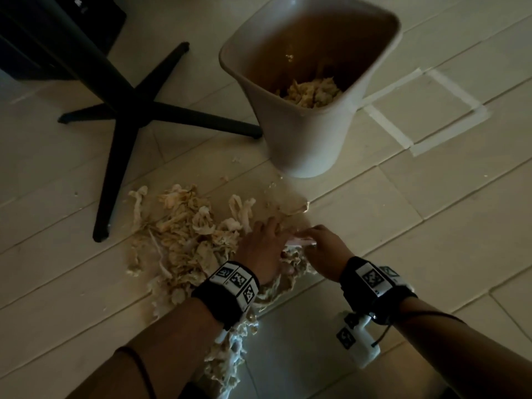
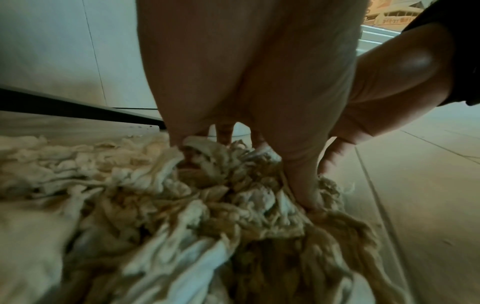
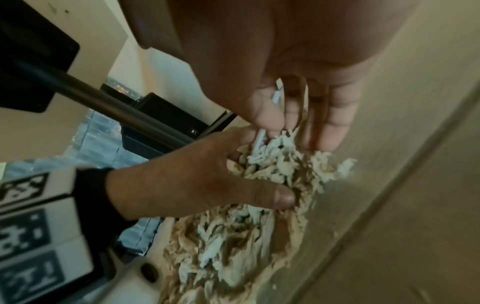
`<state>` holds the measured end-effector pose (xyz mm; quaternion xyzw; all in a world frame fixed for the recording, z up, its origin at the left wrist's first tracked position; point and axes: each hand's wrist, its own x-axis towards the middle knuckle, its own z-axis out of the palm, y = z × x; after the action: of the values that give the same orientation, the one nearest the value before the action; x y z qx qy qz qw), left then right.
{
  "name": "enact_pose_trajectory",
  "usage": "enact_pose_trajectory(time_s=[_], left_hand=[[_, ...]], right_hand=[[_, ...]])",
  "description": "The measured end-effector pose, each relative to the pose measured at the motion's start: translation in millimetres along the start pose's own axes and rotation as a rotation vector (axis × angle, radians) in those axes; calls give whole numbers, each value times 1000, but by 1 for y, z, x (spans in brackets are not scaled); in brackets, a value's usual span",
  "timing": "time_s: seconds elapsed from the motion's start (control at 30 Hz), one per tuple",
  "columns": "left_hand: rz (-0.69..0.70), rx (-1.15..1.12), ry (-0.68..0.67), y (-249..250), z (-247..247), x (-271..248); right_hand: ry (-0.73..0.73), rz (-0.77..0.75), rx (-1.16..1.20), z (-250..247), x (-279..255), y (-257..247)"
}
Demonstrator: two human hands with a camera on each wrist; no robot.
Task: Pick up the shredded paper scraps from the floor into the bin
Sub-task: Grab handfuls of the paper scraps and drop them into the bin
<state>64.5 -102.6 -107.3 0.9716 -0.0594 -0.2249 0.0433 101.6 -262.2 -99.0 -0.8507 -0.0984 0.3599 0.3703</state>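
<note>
A pile of pale shredded paper scraps (image 1: 184,240) lies on the light floor, trailing back toward my forearms. The white bin (image 1: 305,139) stands upright just beyond it, with a small heap of scraps (image 1: 311,92) at its bottom. My left hand (image 1: 266,240) is dug into the pile's right end. Its fingers and thumb (image 2: 303,185) curl around a clump (image 2: 233,185). My right hand (image 1: 316,243) faces it, and its nearly straight fingers (image 3: 335,123) press the same clump (image 3: 280,162) from the other side. The fingertips of both hands are partly buried in paper.
A black star-shaped stand base (image 1: 126,116) spreads over the floor left of the bin; one leg ends next to the pile. A dark box (image 1: 95,18) sits at the top left. White tape (image 1: 426,110) marks a square on the floor right of the bin.
</note>
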Motion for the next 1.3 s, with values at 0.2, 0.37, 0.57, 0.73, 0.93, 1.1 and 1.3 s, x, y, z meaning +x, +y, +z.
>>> enact_pose_trajectory(time_s=[0.2, 0.37, 0.57, 0.73, 0.93, 1.1, 1.3], left_hand=[[44, -133, 8, -3, 5, -16], [-19, -348, 157, -2, -12, -24], [-188, -938, 321, 6, -45, -39], [-166, -847, 360, 25, -54, -46], [-155, -1174, 434, 34, -55, -53], [-107, -1353, 338, 36, -59, -58], [92, -1302, 200, 44, -78, -67]], right_hand=[[136, 140, 485, -3, -26, 23], [82, 293, 887, 4, -37, 10], [-56, 187, 936, 12, -42, -18], [-149, -48, 1068, 10, -44, -48], [79, -37, 1047, 14, -41, -59], [267, 43, 1018, 12, -32, -58], [476, 28, 852, -7, -12, -59]])
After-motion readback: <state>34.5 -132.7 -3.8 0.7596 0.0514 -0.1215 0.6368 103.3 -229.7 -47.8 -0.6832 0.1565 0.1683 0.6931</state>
